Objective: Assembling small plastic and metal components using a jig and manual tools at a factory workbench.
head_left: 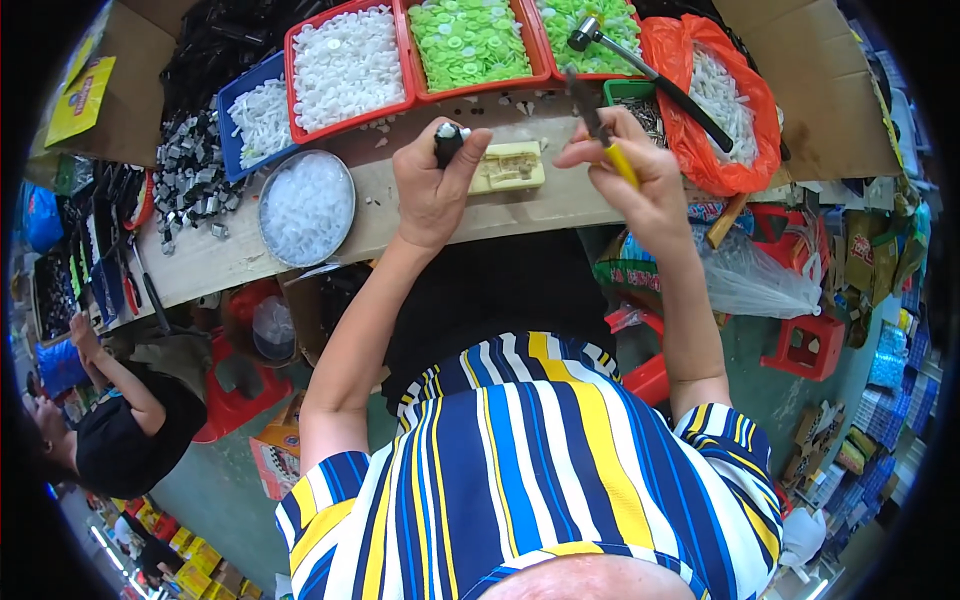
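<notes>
My left hand (428,195) is raised over the bench's near edge, its fingers wrapped round a small black part (448,150) with a white bit at its top. Most of that part is hidden in the palm. To the right, my right hand (645,180) is closed on a slim hand tool (622,160) with a yellow handle and a dark upper end that points up and away; its exact kind does not show. Between the hands, a cream-yellow block (508,168) with a hollow in its top lies on the bench, touched by neither tool nor right hand.
Red trays of white pieces (350,65) and green pieces (470,40) line the back. A hammer (660,82) lies across the right tray and an orange bag (690,160). At left are a round dish (308,208), a blue tray (228,110) and metal parts (195,165). Another person (130,420) sits left.
</notes>
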Demonstrator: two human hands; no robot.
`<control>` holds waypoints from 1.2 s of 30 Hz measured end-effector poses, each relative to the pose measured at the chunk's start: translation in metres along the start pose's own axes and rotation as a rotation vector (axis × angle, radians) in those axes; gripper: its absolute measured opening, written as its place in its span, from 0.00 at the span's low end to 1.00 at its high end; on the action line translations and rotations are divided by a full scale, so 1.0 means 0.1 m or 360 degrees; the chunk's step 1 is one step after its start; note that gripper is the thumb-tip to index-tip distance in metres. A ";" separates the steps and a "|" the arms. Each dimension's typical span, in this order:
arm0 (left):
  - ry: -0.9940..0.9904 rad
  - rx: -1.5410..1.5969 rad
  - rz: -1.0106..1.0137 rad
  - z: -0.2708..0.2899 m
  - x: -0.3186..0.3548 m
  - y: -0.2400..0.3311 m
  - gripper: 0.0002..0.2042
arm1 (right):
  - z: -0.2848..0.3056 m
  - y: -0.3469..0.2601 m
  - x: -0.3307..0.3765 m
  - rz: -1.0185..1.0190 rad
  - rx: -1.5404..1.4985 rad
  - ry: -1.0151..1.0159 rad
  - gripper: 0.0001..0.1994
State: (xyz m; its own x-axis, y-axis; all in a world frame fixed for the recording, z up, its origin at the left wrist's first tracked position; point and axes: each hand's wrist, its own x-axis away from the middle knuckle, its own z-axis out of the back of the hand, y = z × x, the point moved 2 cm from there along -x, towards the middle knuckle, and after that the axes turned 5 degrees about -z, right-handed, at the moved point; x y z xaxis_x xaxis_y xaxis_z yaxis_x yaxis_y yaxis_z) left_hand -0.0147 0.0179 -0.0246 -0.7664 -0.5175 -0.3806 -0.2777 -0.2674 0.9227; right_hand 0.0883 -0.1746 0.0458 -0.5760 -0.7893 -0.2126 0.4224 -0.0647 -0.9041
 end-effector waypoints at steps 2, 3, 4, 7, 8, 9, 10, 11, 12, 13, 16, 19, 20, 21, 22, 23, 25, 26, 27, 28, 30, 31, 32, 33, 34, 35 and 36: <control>-0.0016 0.0064 0.0031 -0.01 0.01 0.00 0.17 | -0.08 -0.08 0.01 0.0001 0.0189 0.0062 0.14; -0.0089 0.0005 0.0030 -0.01 0.02 0.06 0.17 | -0.08 -0.08 0.02 -0.0004 0.0321 0.0028 0.15; -0.0161 -0.0052 0.0029 -0.02 0.02 0.11 0.17 | -0.09 -0.08 0.03 -0.0004 0.0325 0.0024 0.15; -0.0235 -0.0075 0.0000 0.00 0.03 0.20 0.14 | -0.12 -0.10 -0.01 0.0066 0.0552 0.0007 0.12; -0.0286 -0.0122 -0.0022 0.00 0.04 0.21 0.13 | -0.13 -0.13 -0.02 0.0187 0.0768 -0.0018 0.10; -0.0297 -0.0074 -0.0032 0.00 0.03 0.28 0.11 | -0.15 -0.15 -0.03 0.0308 0.0982 -0.0043 0.09; -0.0291 -0.0072 -0.0030 0.01 0.04 0.26 0.11 | -0.17 -0.14 -0.03 0.0323 0.0996 -0.0063 0.09; -0.0348 -0.0121 -0.0064 0.02 0.05 0.25 0.11 | -0.18 -0.15 -0.04 0.0326 0.0996 -0.0070 0.09; -0.0406 -0.0170 -0.0096 0.03 0.05 0.24 0.11 | -0.19 -0.16 -0.04 0.0325 0.1037 -0.0100 0.08; -0.0401 -0.0170 -0.0092 0.05 0.05 0.26 0.11 | -0.20 -0.16 -0.04 0.0324 0.1076 -0.0130 0.07; -0.0476 -0.0185 0.0118 0.06 0.06 0.28 0.12 | -0.20 -0.14 -0.06 0.0295 0.1128 -0.0147 0.05; -0.0523 -0.0105 0.0138 0.07 0.12 0.28 0.13 | -0.20 -0.09 -0.02 0.0256 0.1055 -0.0145 0.05; -0.0508 -0.0027 0.0161 0.07 0.12 0.28 0.14 | -0.20 -0.07 -0.01 0.0250 0.1053 -0.0141 0.05; -0.0493 0.0050 0.0184 0.07 0.13 0.29 0.16 | -0.19 -0.04 -0.01 0.0253 0.1071 -0.0135 0.04; -0.0501 0.0048 0.0187 0.07 0.15 0.28 0.16 | -0.18 -0.03 0.00 0.0257 0.1088 -0.0129 0.03; -0.0549 0.0037 0.0217 0.07 0.16 0.27 0.17 | -0.17 -0.01 0.02 0.0252 0.1084 -0.0125 0.03; -0.0605 0.0023 0.0249 0.07 0.17 0.31 0.19 | -0.13 0.01 0.06 0.0286 0.1068 -0.0202 0.03; -0.0693 0.0358 0.0522 0.07 0.18 0.35 0.19 | -0.10 0.02 0.07 0.0279 0.1064 -0.0198 0.03; -0.0774 0.0694 0.0796 0.04 0.20 0.37 0.20 | -0.09 0.03 0.09 0.0305 0.1009 -0.0235 0.03; -0.0789 0.0846 0.0957 0.02 0.23 0.38 0.21 | -0.07 0.03 0.10 0.0330 0.0955 -0.0270 0.04; -0.0921 0.1340 0.1113 0.02 0.29 0.32 0.20 | -0.05 0.01 0.12 0.0335 0.0891 -0.0311 0.06; -0.1039 0.1844 0.1256 0.01 0.31 0.32 0.20 | -0.04 0.00 0.13 0.0343 0.0830 -0.0356 0.08; -0.1103 0.1954 0.1240 0.01 0.32 0.33 0.21 | -0.05 -0.02 0.14 0.0341 0.0828 -0.0354 0.08; -0.1104 0.1952 0.1242 0.01 0.33 0.33 0.21 | -0.05 -0.04 0.14 0.0326 0.0818 -0.0368 0.08; -0.1087 0.1968 0.1216 0.01 0.33 0.33 0.21 | -0.07 -0.04 0.14 0.0313 0.0808 -0.0382 0.09; -0.1071 0.1986 0.1189 0.00 0.33 0.34 0.21 | -0.08 -0.03 0.14 0.0313 0.0809 -0.0382 0.09; -0.1070 0.1985 0.1186 0.02 0.34 0.33 0.21 | -0.11 -0.01 0.13 0.0293 0.0821 -0.0387 0.09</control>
State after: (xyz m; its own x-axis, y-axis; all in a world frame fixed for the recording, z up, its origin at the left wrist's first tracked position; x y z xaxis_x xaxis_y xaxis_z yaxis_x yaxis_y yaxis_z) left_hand -0.0512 -0.0071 -0.0067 -0.9512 0.3028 -0.0596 0.2385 0.8439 0.4806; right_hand 0.0728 -0.1783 0.0398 -0.3101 -0.9288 -0.2030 0.8203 -0.1534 -0.5510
